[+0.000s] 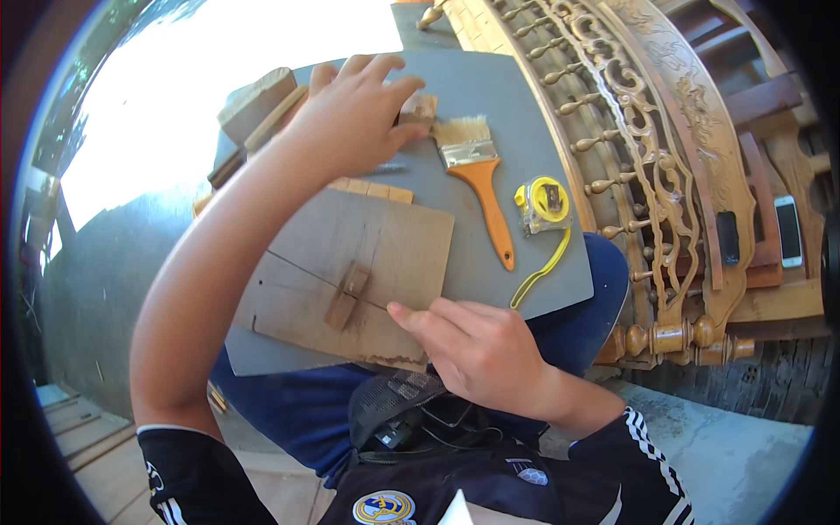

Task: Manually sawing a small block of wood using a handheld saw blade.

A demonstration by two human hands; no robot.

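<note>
My left hand (363, 109) reaches over the far part of the grey tabletop (525, 271), fingers spread and curved, holding nothing visible. Beside its fingertips is a small wooden block (419, 111). My right hand (490, 354) is closed at the near right edge of a flat wooden board (407, 245), thumb and forefinger together. From those fingertips a thin dark line runs left across a small wood piece (348, 296) lying on the board; whether it is a slim tool or partly a crack, I cannot make out. A paintbrush (486, 192) with an orange handle lies right of my left hand.
A yellow tape measure (544, 203) with a strap sits at the table's right. Wood blocks (258, 101) are stacked at the far left. Carved wooden furniture (647, 157) with spindles stands close on the right, with a white phone (788, 232) and a dark phone (727, 238) on it.
</note>
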